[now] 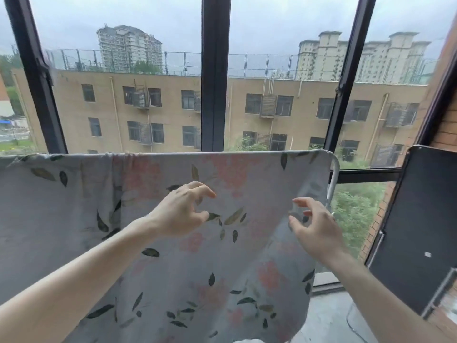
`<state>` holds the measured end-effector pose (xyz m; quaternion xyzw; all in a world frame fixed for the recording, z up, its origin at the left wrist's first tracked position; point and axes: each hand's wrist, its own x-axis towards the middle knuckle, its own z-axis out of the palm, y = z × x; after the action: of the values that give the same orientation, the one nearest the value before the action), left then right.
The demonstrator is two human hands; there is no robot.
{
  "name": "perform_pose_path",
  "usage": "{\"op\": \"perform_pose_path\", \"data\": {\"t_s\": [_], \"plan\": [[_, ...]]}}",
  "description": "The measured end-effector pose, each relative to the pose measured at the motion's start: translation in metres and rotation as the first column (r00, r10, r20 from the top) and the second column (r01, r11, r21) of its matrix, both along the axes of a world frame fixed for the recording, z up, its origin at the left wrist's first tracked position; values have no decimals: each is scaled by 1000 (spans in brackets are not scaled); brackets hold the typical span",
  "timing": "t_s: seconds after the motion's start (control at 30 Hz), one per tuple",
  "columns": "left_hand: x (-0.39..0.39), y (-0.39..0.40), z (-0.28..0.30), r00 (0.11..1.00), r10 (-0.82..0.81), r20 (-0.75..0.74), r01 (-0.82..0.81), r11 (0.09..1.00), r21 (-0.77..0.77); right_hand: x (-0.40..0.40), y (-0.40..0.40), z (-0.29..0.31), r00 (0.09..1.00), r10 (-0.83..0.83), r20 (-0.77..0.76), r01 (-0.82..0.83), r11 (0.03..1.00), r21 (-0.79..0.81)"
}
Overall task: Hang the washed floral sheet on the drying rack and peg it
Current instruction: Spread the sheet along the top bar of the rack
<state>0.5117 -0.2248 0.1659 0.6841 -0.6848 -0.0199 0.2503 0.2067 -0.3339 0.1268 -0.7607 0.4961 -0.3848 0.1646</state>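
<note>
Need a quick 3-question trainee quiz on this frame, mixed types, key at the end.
1. True or false: the floral sheet is already draped over the drying rack.
2. Pegs visible on the sheet's top edge: A) several B) one C) none
3. Fill in: the left hand and right hand are both ___, gripping nothing.

Key: 1 true; 2 C; 3 open, with fingers loosely curled in front of the sheet.

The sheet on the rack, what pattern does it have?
Grey sheet with pink flowers and dark leaves; head view.
</note>
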Motion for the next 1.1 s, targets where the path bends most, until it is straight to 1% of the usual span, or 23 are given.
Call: {"op": "perform_pose_path", "data": {"t_s": [0.07,0.1,0.17,0.23,0.4,0.5,0.57,0.67,0.73,0.8,0.9,0.93,1.03,1.1], "plan": [[-15,-8,-10,999,-16,-36,16,1000,9,-13,-11,-10,1000,-6,30,5,1000,13],[-30,-29,-20,998,-39,-54,39,999,7,-30,-25,-19,999,-20,39,19,999,33],[-43,-41,-29,994,-59,-95,59,998,-6,-43,-38,-28,997,-26,72,21,998,57],[-64,-73,-44,987,-91,-130,90,996,-12,-62,-65,-40,993,-51,107,41,994,99],[-110,-142,-77,961,-103,-258,112,994,20,-97,-134,-58,985,-54,163,21,981,193],[-141,-183,-90,935,-107,-338,129,991,42,-113,-179,-68,987,-63,149,35,982,183],[-163,-204,-92,928,-89,-361,112,993,42,-123,-209,-74,991,-65,116,41,978,205],[-197,-234,-86,929,-65,-366,61,998,-23,-139,-257,-80,998,-44,40,34,971,236],[-210,-246,-77,931,-76,-358,40,993,-108,-139,-286,-80,999,-6,38,-4,967,255],[-224,-262,-63,950,-55,-309,-11,978,-208,-140,-317,-81,996,59,72,-78,952,297],[-242,-280,-36,969,36,-244,-122,930,-348,-138,-356,-84,966,229,122,-257,904,342],[-257,-289,-26,969,100,-224,-182,904,-387,-142,-366,-81,944,306,126,-331,872,361],[-269,-306,-2,962,205,-182,-261,887,-382,-138,-371,-85,879,421,223,-475,814,335],[-278,-317,8,949,273,-156,-310,895,-320,-140,-367,-86,835,501,227,-550,776,310]]}}
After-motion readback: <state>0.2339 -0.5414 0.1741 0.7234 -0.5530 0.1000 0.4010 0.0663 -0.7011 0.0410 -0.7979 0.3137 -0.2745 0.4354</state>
